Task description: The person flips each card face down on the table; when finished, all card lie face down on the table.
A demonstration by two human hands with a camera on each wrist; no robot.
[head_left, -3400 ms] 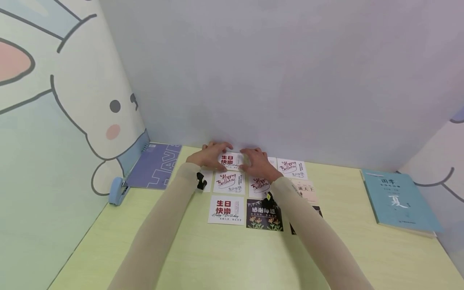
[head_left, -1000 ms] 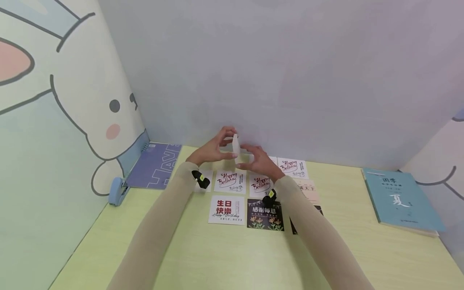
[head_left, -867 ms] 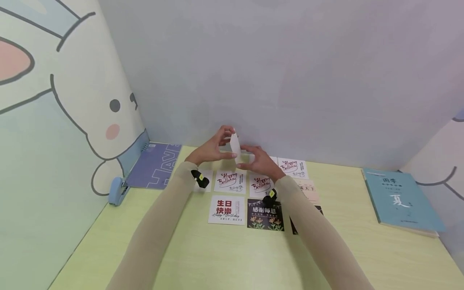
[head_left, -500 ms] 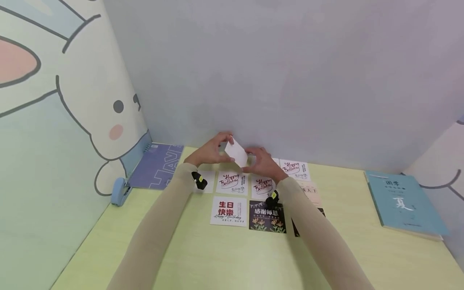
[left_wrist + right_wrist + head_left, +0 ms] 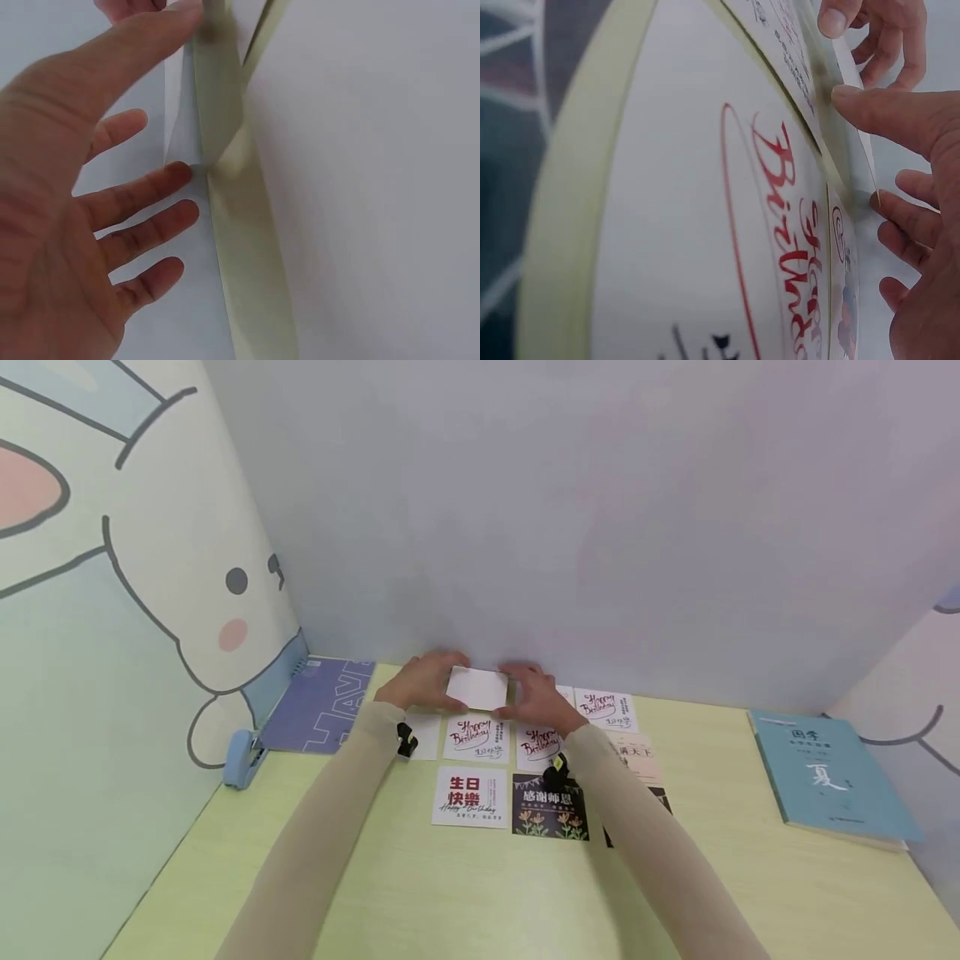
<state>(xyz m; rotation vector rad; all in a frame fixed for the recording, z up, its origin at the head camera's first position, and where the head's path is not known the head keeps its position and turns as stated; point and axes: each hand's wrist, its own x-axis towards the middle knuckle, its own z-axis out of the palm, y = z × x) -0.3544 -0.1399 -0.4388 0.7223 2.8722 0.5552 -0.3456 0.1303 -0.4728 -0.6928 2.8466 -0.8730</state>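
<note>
A card lies level between both hands near the back wall, its blank white side up. My left hand pinches its left end between thumb and a finger, while my right hand pinches the right end. In the right wrist view the card appears nearly edge-on, a little above the tabletop. Just in front lies a Happy Birthday card. Another Happy Birthday card lies below my right hand, partly covered by it. A white card is partly hidden by the left wrist.
Nearer me are a red-lettered birthday card and a dark flowered card. More cards lie right, some under the sleeve. A purple notebook and blue clip-like object stand left, a blue book right. Walls border the table.
The card first lay with red characters facing up. Both hands raised it on edge, turned it over and lowered it, so its blank side now faces up.
</note>
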